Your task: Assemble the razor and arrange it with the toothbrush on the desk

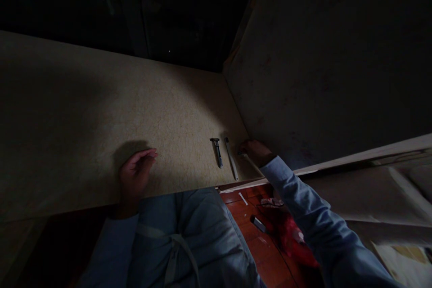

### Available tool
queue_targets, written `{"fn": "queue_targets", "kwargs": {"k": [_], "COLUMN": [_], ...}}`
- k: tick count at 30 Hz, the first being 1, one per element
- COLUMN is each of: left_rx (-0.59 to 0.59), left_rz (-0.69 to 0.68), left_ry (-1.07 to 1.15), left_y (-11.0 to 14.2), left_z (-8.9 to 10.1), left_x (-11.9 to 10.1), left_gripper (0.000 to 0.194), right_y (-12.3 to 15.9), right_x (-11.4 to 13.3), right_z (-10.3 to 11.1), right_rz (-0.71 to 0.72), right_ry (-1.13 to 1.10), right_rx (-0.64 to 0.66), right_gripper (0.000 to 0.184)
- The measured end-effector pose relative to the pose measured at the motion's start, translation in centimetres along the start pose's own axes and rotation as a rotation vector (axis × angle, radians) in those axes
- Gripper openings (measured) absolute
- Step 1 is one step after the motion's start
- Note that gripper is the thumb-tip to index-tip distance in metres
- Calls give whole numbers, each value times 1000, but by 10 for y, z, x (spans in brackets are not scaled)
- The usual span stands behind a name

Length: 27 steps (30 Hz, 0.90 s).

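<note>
My left hand (135, 175) rests at the near edge of a beige speckled counter (101, 117), fingers loosely curled, nothing visible in it. My right hand (254, 150) lies at the counter's right corner against the wall, fingers closed over a thin pale stick-like item that I cannot make out. Just left of that hand lie a white toothbrush (231, 159) and a dark razor (218, 152), side by side on the counter. Both my sleeves are light blue.
A tall pale wall panel (320, 76) rises right of the counter. Below, a red tiled floor (259, 243) holds a red cloth (293, 234), a small dark object (258, 223) and a white stick (243, 198). The background beyond the counter is dark.
</note>
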<state>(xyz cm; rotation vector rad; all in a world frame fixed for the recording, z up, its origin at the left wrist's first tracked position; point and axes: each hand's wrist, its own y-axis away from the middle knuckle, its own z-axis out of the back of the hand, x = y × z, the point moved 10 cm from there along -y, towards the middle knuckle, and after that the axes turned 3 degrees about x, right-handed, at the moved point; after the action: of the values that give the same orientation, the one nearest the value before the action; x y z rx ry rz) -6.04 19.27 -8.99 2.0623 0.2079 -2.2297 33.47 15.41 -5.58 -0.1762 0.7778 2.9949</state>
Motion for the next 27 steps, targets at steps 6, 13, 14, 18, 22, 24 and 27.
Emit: {"fn": "queue_targets", "kwargs": {"k": [6, 13, 14, 18, 22, 24, 27], "left_rx": [-1, -8, -12, -1, 0, 5, 8], "left_rz": [8, -3, -4, -1, -12, -15, -14], "left_ry": [17, 23, 24, 18, 11, 14, 26], "left_y": [-1, 0, 0, -1, -1, -1, 0], "left_z": [0, 0, 0, 0, 0, 0, -1], "left_x": [2, 0, 1, 4, 4, 3, 2], "left_gripper": [28, 23, 24, 25, 24, 26, 27], "right_y": [-1, -5, -6, -17, -31, -37, -44], "right_x": [-2, -9, -11, -17, -22, -23, -25], "right_z": [1, -3, -5, -9, -10, -11, -13], "right_rz": [-5, -9, -7, 4, 4, -4, -26], "right_ry": [-26, -98, -113, -166, -207, -226, -243], "right_rx": [-11, -37, -40, -33, -16, -12, -8], "right_gripper": [28, 31, 32, 31, 24, 24, 27]}}
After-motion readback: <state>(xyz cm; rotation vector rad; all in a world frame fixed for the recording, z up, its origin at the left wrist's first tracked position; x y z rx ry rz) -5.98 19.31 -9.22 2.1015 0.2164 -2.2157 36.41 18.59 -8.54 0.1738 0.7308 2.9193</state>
